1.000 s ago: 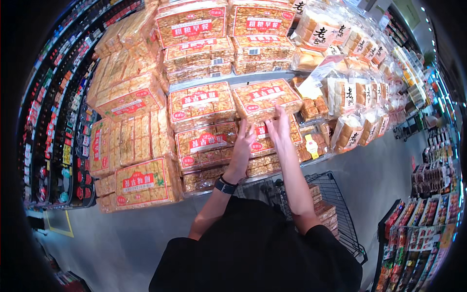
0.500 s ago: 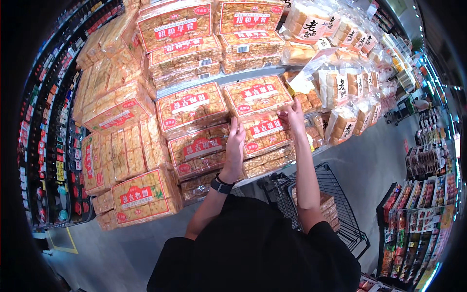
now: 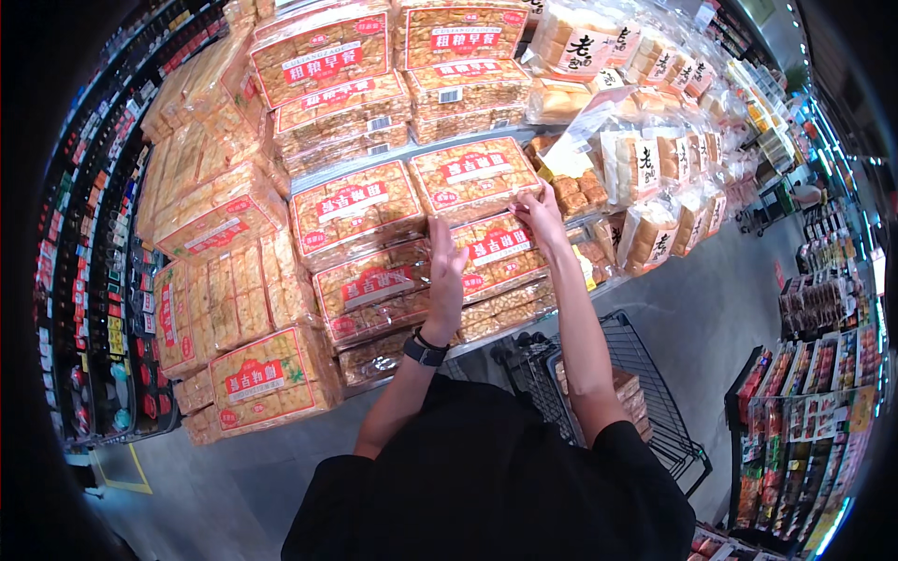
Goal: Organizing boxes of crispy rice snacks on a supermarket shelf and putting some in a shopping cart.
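Large clear packs of golden snack bars with red labels are stacked on a shop shelf. My left hand (image 3: pixel 445 271) lies flat against the left end of one pack (image 3: pixel 500 251) in the middle of the stack. My right hand (image 3: pixel 540 209) grips that pack's upper right corner, just under another pack (image 3: pixel 470 176) that lies on top. A dark watch (image 3: pixel 425 352) sits on my left wrist. My dark-sleeved arms reach up from the lower edge.
More red-labelled packs (image 3: pixel 271 379) fill the shelves to the left and above. Bagged bread loaves (image 3: pixel 645 164) hang to the right. A black wire shopping cart (image 3: pixel 655 393) holding boxed goods stands at my right. Dark racks of small goods (image 3: pixel 103 280) line the left.
Both hands have shifted up and right along the stack, from the lower packs to the middle pack. The view has tilted slightly so the shelves sit higher.
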Demonstrator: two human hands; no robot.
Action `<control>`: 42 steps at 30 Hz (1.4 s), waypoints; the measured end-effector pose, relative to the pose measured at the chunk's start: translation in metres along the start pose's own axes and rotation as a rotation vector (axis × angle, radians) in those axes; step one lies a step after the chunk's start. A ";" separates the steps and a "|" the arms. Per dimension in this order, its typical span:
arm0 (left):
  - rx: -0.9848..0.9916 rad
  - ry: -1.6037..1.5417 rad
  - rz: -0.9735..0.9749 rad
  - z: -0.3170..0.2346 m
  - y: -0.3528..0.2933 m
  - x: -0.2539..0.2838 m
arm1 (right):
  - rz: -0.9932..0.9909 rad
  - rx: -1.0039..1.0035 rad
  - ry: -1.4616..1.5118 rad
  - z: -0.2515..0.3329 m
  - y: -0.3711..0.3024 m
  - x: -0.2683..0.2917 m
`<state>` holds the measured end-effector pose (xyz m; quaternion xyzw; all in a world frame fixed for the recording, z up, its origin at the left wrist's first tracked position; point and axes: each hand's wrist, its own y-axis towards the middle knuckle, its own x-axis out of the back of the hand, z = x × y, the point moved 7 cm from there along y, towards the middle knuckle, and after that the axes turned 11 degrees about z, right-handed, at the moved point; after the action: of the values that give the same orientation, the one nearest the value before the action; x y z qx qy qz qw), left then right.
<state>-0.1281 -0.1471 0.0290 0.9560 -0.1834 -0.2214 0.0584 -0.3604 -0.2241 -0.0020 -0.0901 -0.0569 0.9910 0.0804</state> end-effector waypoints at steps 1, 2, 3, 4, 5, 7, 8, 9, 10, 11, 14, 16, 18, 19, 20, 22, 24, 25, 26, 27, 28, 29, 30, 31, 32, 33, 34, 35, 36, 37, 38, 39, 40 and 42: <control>0.024 -0.003 -0.031 0.001 0.003 0.001 | 0.020 0.011 -0.005 0.001 -0.001 -0.001; 0.028 0.000 -0.020 0.003 0.005 -0.001 | 0.048 0.011 0.012 0.001 -0.001 -0.002; 0.010 -0.003 -0.035 0.004 0.006 0.002 | 0.055 -0.012 0.035 0.000 -0.001 -0.001; -0.006 -0.005 -0.048 0.005 0.006 0.003 | 0.060 -0.035 0.060 0.001 -0.003 0.000; -0.018 -0.004 -0.047 0.005 0.005 0.004 | 0.086 -0.042 0.078 0.004 -0.003 -0.001; -0.017 -0.075 -0.037 0.005 0.002 -0.001 | 0.060 -0.010 0.106 0.008 -0.009 0.003; -0.022 -0.150 -0.042 0.003 0.001 -0.004 | 0.039 0.036 0.120 0.009 -0.015 0.005; -0.033 -0.182 -0.048 0.002 -0.003 -0.007 | -0.009 0.153 0.201 0.011 -0.027 0.008; -0.027 -0.171 -0.045 0.000 -0.011 -0.010 | -0.013 0.152 0.213 0.006 -0.038 0.010; -0.027 -0.115 -0.058 -0.004 -0.019 -0.014 | -0.041 0.223 0.219 0.004 -0.052 0.019; -0.056 -0.157 -0.080 0.003 -0.042 -0.019 | -0.120 0.325 0.228 -0.011 -0.112 0.059; 0.003 -0.160 -0.030 0.010 -0.055 -0.031 | -0.295 0.350 0.138 -0.034 -0.163 0.103; 0.029 -0.200 -0.007 0.017 -0.064 -0.046 | -0.520 0.351 0.109 -0.069 -0.216 0.160; 0.040 -0.204 0.017 0.019 -0.068 -0.050 | -0.593 0.332 0.092 -0.096 -0.240 0.188; 0.060 -0.215 0.052 0.026 -0.072 -0.058 | -0.681 0.313 0.071 -0.121 -0.264 0.218; 0.095 -0.151 0.077 0.029 -0.084 -0.070 | -0.779 0.190 0.149 -0.161 -0.309 0.252; 0.142 -0.181 0.094 0.034 -0.093 -0.081 | -0.904 0.125 0.052 -0.195 -0.356 0.290; 0.185 -0.187 0.147 0.043 -0.097 -0.088 | -0.935 0.139 0.053 -0.209 -0.374 0.303; 0.215 -0.191 0.175 0.050 -0.101 -0.093 | -0.957 0.156 0.056 -0.220 -0.389 0.314; 0.246 -0.198 0.210 0.059 -0.102 -0.105 | -1.023 0.159 0.067 -0.240 -0.410 0.335; 0.287 -0.207 0.278 0.072 -0.102 -0.128 | -1.115 0.083 -0.008 -0.263 -0.437 0.359; 0.347 -0.209 0.307 0.082 -0.107 -0.141 | -1.170 -0.005 -0.075 -0.275 -0.454 0.369; 0.406 -0.209 0.333 0.093 -0.111 -0.154 | -1.214 -0.010 -0.053 -0.286 -0.475 0.376; 0.443 -0.205 0.364 0.101 -0.117 -0.165 | -1.249 -0.062 -0.231 -0.284 -0.489 0.375; 0.461 -0.188 0.386 0.107 -0.121 -0.173 | -1.273 -0.118 -0.408 -0.282 -0.500 0.374; 0.503 -0.170 0.415 0.111 -0.128 -0.187 | -1.265 -0.310 -0.302 -0.297 -0.512 0.377; 0.544 -0.151 0.442 0.117 -0.134 -0.200 | -1.282 -0.320 -0.279 -0.301 -0.520 0.376; 0.575 -0.141 0.466 0.122 -0.139 -0.214 | -1.258 -0.364 -0.430 -0.301 -0.527 0.374; 0.591 -0.126 0.485 0.127 -0.143 -0.227 | -1.225 -0.408 -0.579 -0.302 -0.531 0.372; 0.604 -0.096 0.497 0.127 -0.147 -0.234 | -1.112 -0.469 -0.501 -0.298 -0.526 0.364; 0.615 -0.065 0.507 0.127 -0.150 -0.241 | -1.101 -0.472 -0.480 -0.300 -0.518 0.359; 0.627 -0.067 0.542 0.129 -0.153 -0.258 | -1.160 -0.460 -0.523 -0.303 -0.525 0.362; 0.639 -0.058 0.557 0.132 -0.155 -0.271 | -1.216 -0.448 -0.568 -0.306 -0.532 0.364; 0.643 -0.060 0.607 0.135 -0.158 -0.286 | -1.222 -0.526 -0.560 -0.306 -0.526 0.361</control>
<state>-0.3756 0.1031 -0.0070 0.8215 -0.5171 -0.1533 -0.1850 -0.5750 0.3832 -0.2956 0.1986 -0.3525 0.7083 0.5785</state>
